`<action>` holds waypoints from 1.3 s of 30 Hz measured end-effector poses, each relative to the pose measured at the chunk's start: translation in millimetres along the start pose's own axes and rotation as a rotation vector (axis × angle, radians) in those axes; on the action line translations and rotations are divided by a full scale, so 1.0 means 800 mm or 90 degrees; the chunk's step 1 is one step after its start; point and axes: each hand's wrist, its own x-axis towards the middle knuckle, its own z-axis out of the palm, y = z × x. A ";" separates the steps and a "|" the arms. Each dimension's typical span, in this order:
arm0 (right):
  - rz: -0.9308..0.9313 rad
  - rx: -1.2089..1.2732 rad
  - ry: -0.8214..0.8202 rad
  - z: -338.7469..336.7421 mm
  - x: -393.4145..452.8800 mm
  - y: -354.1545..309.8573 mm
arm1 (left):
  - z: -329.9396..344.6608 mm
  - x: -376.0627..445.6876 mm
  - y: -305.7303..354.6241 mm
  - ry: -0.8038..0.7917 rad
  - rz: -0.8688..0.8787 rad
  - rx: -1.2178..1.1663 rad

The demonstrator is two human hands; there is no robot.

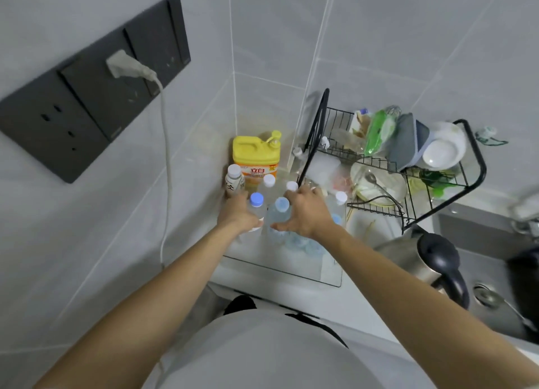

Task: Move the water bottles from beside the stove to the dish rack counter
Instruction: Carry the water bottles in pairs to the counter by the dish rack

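Both arms reached forward into the back corner of the counter, where the two tiled walls met. The left hand was wrapped around a clear bottle with a blue cap, its fingers hidden behind the bottle so only the back of the hand and thumb showed. The right hand curled around a second clear bottle with a pale blue cap, thumb across its front; how firmly either hand gripped could not be told. These two bottles stood just beside each other near the counter's front edge, and their lower halves blurred into the pale surface.

Behind them, toward the corner, stood more bottles: one with a white cap and printed label at the left, and two white caps partly masked by the hands. Another white-capped bottle stood to the right, near the dish rack (its body was almost invisible against the clutter). A yellow detergent jug sat deepest in the corner.

The rack held bowls, a plate and green items, too jumbled to sort. A kettle stood at the counter's right edge beside the sink, which was cut off by the frame. A white plug sat in the dark wall socket panel.
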 end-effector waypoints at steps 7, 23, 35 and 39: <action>-0.019 -0.154 -0.044 0.017 0.001 -0.004 | 0.021 0.017 0.000 -0.010 0.011 -0.001; -0.077 -0.102 0.007 0.001 0.007 0.016 | -0.010 0.016 0.016 0.056 0.177 0.202; -0.146 -0.102 -0.002 0.001 0.019 0.019 | -0.020 0.026 0.029 0.010 0.191 0.273; -0.146 -0.103 0.000 0.000 0.019 0.022 | -0.021 0.027 0.030 0.004 0.192 0.283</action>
